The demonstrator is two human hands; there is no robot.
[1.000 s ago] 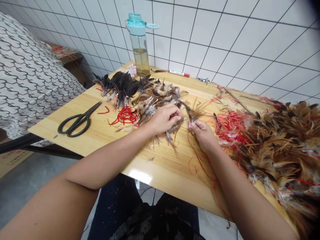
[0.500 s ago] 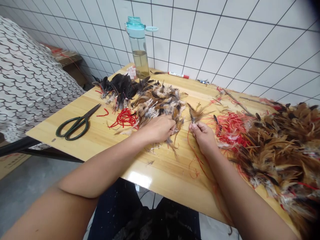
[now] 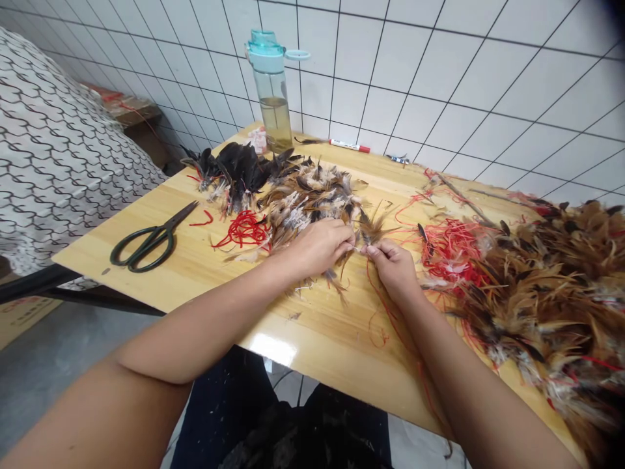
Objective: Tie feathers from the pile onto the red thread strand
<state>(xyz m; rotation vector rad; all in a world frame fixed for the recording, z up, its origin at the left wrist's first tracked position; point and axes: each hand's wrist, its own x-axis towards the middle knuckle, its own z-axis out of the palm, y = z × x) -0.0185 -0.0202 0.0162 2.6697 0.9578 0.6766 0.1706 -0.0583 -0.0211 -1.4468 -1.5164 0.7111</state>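
My right hand (image 3: 394,267) pinches the quill ends of a small bunch of brown feathers (image 3: 374,228) that stands up from its fingers. My left hand (image 3: 319,246) is closed in a pinch right beside it, fingertips touching the base of the same bunch, over a loose pile of brown and white feathers (image 3: 312,195). A thin red thread (image 3: 378,306) trails from under my right hand across the wooden table (image 3: 312,326).
Green-handled scissors (image 3: 149,240) lie at the left. Red thread scraps (image 3: 243,229) and black feathers (image 3: 234,166) sit behind them. A water bottle (image 3: 273,91) and a red marker (image 3: 349,145) stand by the tiled wall. A big heap of brown feathers (image 3: 547,280) fills the right.
My left hand dipped into the loose pile, then came back to the right hand. Its fingertips now meet the base of the bunch again.
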